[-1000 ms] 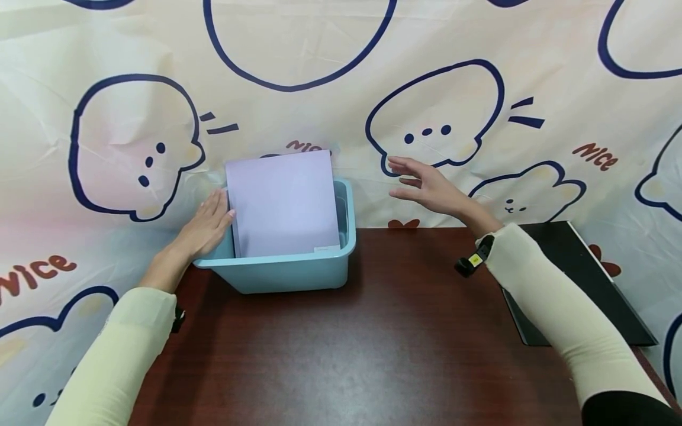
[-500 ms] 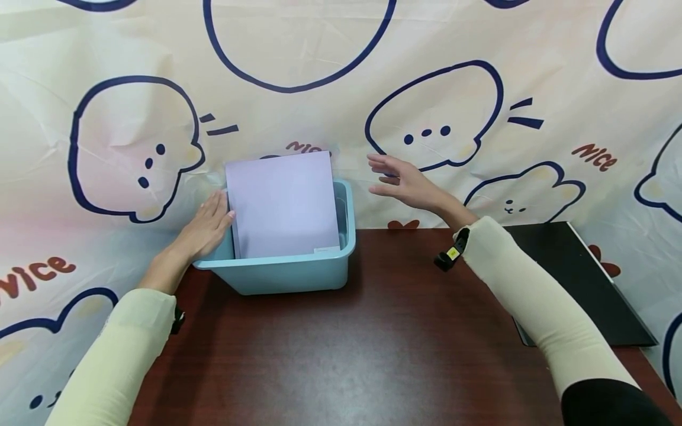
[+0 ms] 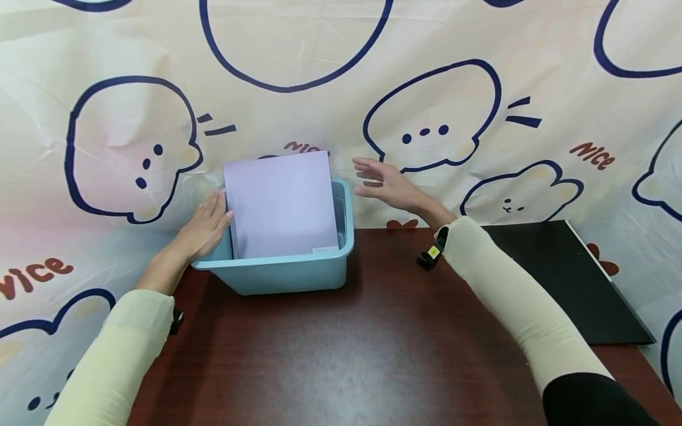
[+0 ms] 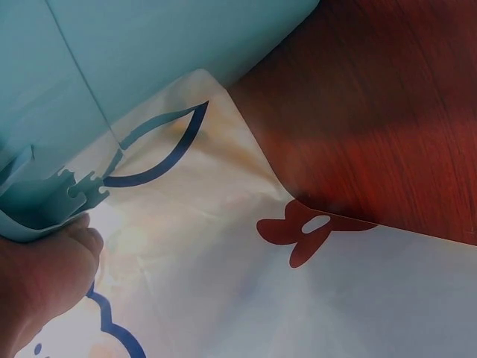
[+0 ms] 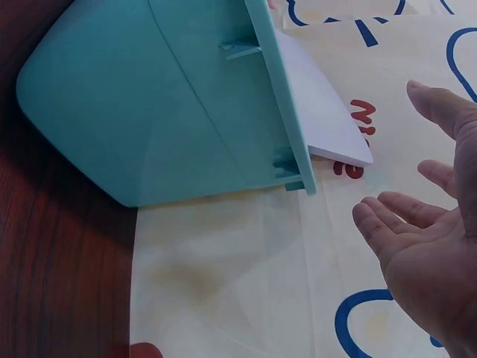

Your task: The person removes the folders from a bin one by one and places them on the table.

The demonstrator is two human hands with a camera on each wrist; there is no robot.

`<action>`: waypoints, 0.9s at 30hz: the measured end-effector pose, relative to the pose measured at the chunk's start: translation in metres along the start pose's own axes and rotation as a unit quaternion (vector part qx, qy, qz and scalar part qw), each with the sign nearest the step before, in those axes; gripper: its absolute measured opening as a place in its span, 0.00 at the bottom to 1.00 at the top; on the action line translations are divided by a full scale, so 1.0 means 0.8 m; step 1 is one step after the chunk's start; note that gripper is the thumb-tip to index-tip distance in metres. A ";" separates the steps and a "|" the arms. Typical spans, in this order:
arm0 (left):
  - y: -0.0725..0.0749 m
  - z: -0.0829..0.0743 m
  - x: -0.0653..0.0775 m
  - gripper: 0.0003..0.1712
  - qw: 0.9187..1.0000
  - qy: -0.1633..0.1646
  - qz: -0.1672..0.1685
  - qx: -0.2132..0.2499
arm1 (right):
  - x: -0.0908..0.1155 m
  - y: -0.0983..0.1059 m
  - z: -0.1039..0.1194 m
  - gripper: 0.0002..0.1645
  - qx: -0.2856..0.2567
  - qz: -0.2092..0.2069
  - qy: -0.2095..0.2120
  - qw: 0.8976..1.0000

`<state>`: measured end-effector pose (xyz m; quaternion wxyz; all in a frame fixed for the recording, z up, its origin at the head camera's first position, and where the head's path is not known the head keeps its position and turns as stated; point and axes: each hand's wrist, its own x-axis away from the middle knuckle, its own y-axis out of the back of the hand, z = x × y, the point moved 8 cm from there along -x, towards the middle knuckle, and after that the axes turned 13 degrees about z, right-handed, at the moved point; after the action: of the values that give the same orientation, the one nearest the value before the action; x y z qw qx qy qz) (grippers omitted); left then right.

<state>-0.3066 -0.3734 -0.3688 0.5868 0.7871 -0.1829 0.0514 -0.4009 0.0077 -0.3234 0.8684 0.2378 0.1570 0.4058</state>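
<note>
A light blue plastic bin [image 3: 277,275] stands at the back of the dark wooden table. Flat lavender rectangular items [image 3: 282,207], like thin folders or notebooks, lean upright inside it and rise above its rim, the front one with a small pale label low on the right. My left hand [image 3: 205,228] lies along the bin's left rim, fingers straight and together, thumb reaching toward the lavender items. In the left wrist view part of that hand [image 4: 52,280] shows at the rim. To the right of the bin, my right hand [image 3: 391,186] hovers with spread fingers and holds nothing.
A flat black rectangular item [image 3: 575,284] with a pale edge lies at the table's right side, partly behind the right sleeve. A cartoon-printed cloth [image 3: 298,118] hangs behind the wooden table [image 3: 341,355] and along its sides.
My right hand has moved left toward the bin, uncovering more of the black item. The left hand has stayed on the rim, and the bin and lavender items look unchanged.
</note>
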 end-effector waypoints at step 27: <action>0.000 0.000 -0.002 0.43 1.000 -0.002 0.007 -0.007 | -0.053 -0.034 -0.007 0.51 -0.069 -0.005 -0.036 0.997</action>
<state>-0.3078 -0.3727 -0.3693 0.5915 0.7818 -0.1901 0.0529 -0.4130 -0.0391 -0.3393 0.8900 0.1908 0.0987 0.4022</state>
